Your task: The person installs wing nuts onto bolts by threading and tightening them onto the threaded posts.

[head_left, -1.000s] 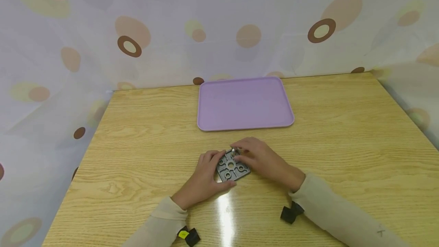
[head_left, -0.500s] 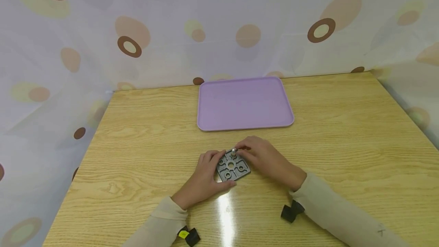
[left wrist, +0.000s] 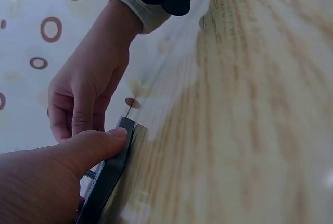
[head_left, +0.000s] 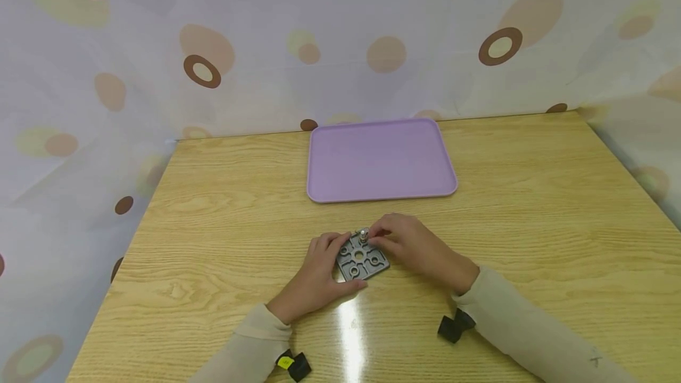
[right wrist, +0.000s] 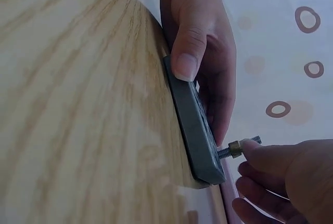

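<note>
A square grey metal plate with a round hole in its middle and bored corners lies on the table. From its far corner a threaded bolt stands up, with a brass-coloured nut partway along the shaft. My left hand grips the plate, thumb along the near edge and fingers at the far left side. Thumb and fingers of my right hand pinch at the nut from the right. The right thumb covers part of the nut and bolt in the right wrist view.
A purple rectangular tray lies beyond the hands at the back of the wooden table. Patterned cloth hangs behind the table and at both sides.
My right thumb and fingers, spread around the bolt a second ago, have drawn together at its right side. The left hand and the plate have stayed in place.
</note>
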A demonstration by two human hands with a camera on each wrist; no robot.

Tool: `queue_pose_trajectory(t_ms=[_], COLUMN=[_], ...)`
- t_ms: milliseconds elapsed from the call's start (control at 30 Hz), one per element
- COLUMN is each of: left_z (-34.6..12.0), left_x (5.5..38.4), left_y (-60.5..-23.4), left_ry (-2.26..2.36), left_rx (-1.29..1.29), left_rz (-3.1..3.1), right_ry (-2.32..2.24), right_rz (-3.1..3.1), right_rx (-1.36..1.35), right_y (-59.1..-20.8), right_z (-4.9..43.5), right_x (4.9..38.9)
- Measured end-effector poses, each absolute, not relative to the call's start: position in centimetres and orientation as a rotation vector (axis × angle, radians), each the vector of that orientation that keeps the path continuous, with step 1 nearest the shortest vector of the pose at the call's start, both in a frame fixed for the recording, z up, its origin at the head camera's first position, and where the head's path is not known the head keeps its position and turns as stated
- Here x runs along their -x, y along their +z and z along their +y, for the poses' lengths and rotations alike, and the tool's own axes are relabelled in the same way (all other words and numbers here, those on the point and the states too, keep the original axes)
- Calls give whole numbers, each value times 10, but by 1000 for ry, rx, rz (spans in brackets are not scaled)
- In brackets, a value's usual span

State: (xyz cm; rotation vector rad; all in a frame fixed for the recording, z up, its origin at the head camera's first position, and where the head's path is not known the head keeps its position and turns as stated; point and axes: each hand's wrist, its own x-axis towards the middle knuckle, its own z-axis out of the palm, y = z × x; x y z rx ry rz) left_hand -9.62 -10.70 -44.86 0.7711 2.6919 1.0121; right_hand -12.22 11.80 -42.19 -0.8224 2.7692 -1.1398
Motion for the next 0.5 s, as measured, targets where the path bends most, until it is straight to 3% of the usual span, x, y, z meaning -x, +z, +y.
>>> queue_pose_trajectory(t_ms=[500], left_z=[-107], left_x=[97], left_y=[-450], left_ry=[1012], left_rx=[-790], left_rz=[2701], right_ry=[-1116], right_rz=[2800], right_rx=[827], right_y=[-428], right_z=[114], right_x=[121])
